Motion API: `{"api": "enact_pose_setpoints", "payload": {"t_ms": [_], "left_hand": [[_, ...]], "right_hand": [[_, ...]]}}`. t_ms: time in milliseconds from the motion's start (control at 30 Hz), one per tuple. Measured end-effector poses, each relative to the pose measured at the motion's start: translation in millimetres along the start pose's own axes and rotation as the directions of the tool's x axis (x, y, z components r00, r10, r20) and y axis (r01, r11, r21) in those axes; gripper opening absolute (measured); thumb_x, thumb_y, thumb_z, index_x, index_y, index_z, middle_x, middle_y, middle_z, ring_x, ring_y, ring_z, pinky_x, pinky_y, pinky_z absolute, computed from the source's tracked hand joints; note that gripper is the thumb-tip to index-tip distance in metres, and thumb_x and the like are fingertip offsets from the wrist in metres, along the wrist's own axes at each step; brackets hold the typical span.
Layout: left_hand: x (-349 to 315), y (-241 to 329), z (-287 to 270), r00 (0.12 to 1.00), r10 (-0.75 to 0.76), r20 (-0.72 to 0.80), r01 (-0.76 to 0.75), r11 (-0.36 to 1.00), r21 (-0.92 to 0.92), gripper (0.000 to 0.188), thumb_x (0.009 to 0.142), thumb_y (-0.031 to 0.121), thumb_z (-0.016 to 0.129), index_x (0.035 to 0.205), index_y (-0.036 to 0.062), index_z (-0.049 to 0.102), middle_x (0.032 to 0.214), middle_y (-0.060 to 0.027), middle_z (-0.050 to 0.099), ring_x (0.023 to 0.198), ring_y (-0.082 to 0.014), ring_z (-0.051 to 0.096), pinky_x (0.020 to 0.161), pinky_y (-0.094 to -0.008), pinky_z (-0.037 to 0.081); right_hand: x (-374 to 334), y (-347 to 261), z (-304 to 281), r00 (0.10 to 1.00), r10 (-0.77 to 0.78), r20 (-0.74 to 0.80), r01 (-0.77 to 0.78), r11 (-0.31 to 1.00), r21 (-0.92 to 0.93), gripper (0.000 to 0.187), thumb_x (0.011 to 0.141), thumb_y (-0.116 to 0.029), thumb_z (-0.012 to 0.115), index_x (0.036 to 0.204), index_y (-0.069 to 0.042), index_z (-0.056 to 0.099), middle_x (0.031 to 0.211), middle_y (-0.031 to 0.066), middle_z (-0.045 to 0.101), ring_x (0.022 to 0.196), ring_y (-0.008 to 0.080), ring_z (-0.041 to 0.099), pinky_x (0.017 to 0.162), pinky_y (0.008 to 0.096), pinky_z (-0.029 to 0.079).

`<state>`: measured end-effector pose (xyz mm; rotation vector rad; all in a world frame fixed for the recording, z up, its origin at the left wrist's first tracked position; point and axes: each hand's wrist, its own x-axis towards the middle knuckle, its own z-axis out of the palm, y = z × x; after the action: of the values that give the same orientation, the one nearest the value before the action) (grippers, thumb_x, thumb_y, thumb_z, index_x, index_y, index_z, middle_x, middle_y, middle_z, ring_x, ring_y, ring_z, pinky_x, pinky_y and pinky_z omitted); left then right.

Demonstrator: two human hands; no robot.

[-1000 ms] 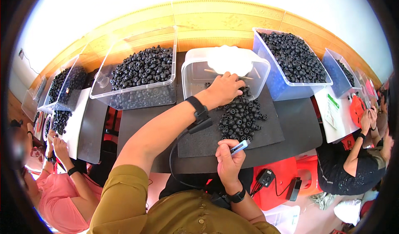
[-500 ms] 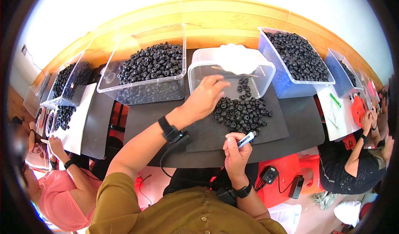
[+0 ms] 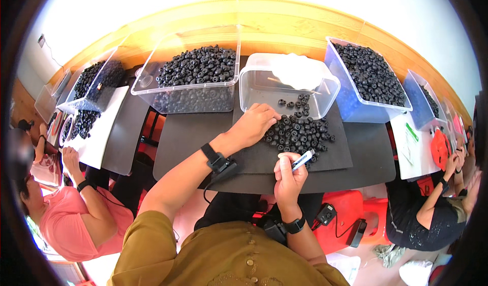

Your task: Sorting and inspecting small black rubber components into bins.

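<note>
A pile of small black rounded pieces with holes (image 3: 300,132) lies on a dark board (image 3: 249,161) in front of me. My left hand (image 3: 254,125) is at the pile's left edge, its fingers bent and drawn together; what they hold, if anything, is hidden. Closer to my body, my right hand (image 3: 290,180) is closed around a slim white-and-blue tool (image 3: 303,160) like a utility knife, angled up toward the pile's near edge. Beyond the pile a clear plastic tub (image 3: 330,90) lies with its open side toward me, and several black pieces sit at its mouth.
Clear bins full of black pieces stand left (image 3: 137,90) and right (image 3: 368,103) of the tub. Yellow wood panelling (image 3: 284,11) runs behind them. A person in pink (image 3: 76,222) works at left, another in black (image 3: 414,217) at right. Red stools (image 3: 341,212) stand below the table.
My left hand has come down from the tub's mouth to the pile's edge, and its fingers have drawn in. More black pieces lie at the tub's mouth. My right hand keeps the tool.
</note>
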<state>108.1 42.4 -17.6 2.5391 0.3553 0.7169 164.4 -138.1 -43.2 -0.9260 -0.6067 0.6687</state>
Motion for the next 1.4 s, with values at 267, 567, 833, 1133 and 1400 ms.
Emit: {"api": "enact_pose_setpoints", "payload": {"t_ms": [267, 567, 833, 1133, 1400], "left_hand": [[-58, 25, -24, 0.951, -0.118, -0.285, 0.055, 0.974, -0.218, 0.021, 0.086, -0.005, 0.05, 0.103, 0.0012, 0.061, 0.105, -0.0147, 0.059, 0.094, -0.031, 0.059, 0.083, -0.0354, 0.047], [-89, 61, -18, 0.927, -0.264, -0.266, 0.235, 0.962, -0.136, 0.025, 0.076, 0.004, 0.069, 0.099, 0.0029, 0.061, 0.102, -0.008, 0.058, 0.088, -0.0232, 0.058, 0.069, -0.0308, 0.049], [-95, 42, -11, 0.948, -0.263, -0.181, 0.257, 0.965, -0.059, 0.023, 0.078, 0.007, 0.066, 0.1, 0.0048, 0.06, 0.097, -0.0106, 0.06, 0.087, -0.0235, 0.059, 0.075, -0.032, 0.049], [-128, 49, -17, 0.836, -0.521, 0.17, -0.02, -0.338, -0.941, 0.017, 0.091, 0.002, 0.053, 0.107, 0.0038, 0.058, 0.111, -0.0109, 0.059, 0.097, -0.0181, 0.062, 0.083, -0.0231, 0.053], [-145, 43, -10, 0.875, -0.45, 0.18, -0.051, -0.454, -0.89, 0.022, 0.091, 0.003, 0.055, 0.113, 0.0059, 0.055, 0.111, -0.0101, 0.059, 0.097, -0.0178, 0.061, 0.085, -0.0234, 0.052]], "right_hand": [[1, -2, 0, 0.999, 0.023, 0.024, -0.023, 1.0, -0.01, 0.01, 0.093, -0.011, 0.054, 0.093, -0.002, 0.058, 0.065, 0.0001, 0.052, 0.054, 0.004, 0.042, 0.049, 0.0178, 0.031], [1, -2, 0, 0.999, 0.035, 0.029, -0.033, 0.997, -0.063, 0.012, 0.093, -0.013, 0.055, 0.094, -0.001, 0.057, 0.065, 0.0003, 0.053, 0.053, 0.0046, 0.042, 0.049, 0.018, 0.032], [0, -2, 5, 0.999, 0.01, 0.044, -0.005, 0.993, -0.12, 0.01, 0.093, -0.011, 0.054, 0.092, -0.001, 0.057, 0.064, -0.0008, 0.051, 0.052, 0.0035, 0.04, 0.048, 0.0178, 0.03], [-1, -4, 15, 0.935, -0.099, 0.34, 0.235, 0.892, -0.386, 0.026, 0.094, -0.027, 0.052, 0.104, -0.003, 0.056, 0.073, -0.0006, 0.051, 0.059, 0.0047, 0.041, 0.052, 0.0196, 0.033], [-3, -11, 22, 0.893, -0.016, 0.45, 0.302, 0.763, -0.572, 0.022, 0.09, -0.021, 0.056, 0.093, 0.0, 0.06, 0.069, 0.0092, 0.056, 0.06, 0.0187, 0.054, 0.056, 0.0291, 0.042]]}}
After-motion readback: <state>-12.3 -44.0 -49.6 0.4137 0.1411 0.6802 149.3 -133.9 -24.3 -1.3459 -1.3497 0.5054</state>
